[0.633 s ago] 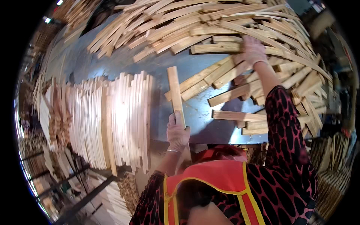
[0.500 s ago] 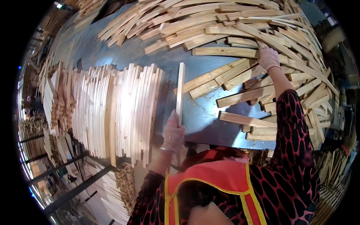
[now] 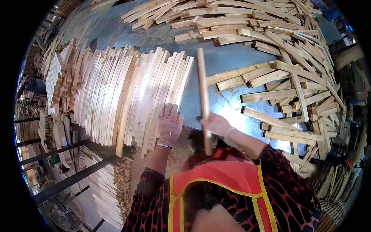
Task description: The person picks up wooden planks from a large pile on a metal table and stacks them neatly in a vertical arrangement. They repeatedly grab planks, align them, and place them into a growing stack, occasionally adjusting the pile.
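My left hand (image 3: 170,123), in a pale knitted glove, lies flat on the near right end of a row of pale wooden strips (image 3: 131,89), fingers stretched out. Close to its right, my right hand (image 3: 218,124), gloved too, is closed around a single wooden strip (image 3: 202,73). That strip points away from me, apart from the row, and its near end reaches over my red apron (image 3: 220,176). Motion blurs it slightly.
A heap of loose wooden strips (image 3: 286,94) spreads over the right and far side of the metal table (image 3: 226,58). Left of the row stands a stack of strips (image 3: 63,85). Dark metal bars (image 3: 73,183) and a fan (image 3: 63,207) are at the lower left.
My right hand has come from the heap back toward me with a strip. My left hand has let go of its strip, which now appears to lie at the row's right edge.
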A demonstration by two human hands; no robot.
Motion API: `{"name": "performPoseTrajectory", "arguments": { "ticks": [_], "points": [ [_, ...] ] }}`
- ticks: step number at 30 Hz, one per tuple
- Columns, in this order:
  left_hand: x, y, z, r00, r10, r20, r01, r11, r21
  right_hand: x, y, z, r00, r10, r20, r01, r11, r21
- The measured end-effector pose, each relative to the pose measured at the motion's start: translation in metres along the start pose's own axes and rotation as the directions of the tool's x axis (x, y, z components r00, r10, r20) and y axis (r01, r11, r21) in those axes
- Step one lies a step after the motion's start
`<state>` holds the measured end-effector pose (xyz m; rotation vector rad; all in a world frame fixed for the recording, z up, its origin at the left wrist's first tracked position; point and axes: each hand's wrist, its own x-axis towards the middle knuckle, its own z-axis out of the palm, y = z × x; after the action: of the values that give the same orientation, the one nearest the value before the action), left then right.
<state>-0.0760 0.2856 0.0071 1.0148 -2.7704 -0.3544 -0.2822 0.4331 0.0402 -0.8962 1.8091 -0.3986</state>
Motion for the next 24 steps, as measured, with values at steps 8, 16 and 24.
{"name": "performPoseTrajectory", "arguments": {
  "ticks": [8, 16, 24],
  "points": [
    [-0.032, -0.023, -0.013, 0.985, 0.16, 0.059, -0.165, 0.981, 0.102, 0.073, -0.046, -0.063, 0.886, -0.431, -0.171, 0.202, 0.692, -0.693],
    [-0.009, 0.032, -0.003, 0.994, 0.092, 0.057, -0.1, 0.983, 0.153, 0.055, 0.025, -0.102, 0.923, -0.384, 0.013, 0.207, 0.467, -0.86],
    [-0.008, 0.137, 0.018, 0.916, 0.096, 0.39, -0.118, 0.993, 0.031, 0.017, 0.089, -0.228, 0.808, -0.556, -0.194, 0.106, 0.462, -0.88]
  ]
}}
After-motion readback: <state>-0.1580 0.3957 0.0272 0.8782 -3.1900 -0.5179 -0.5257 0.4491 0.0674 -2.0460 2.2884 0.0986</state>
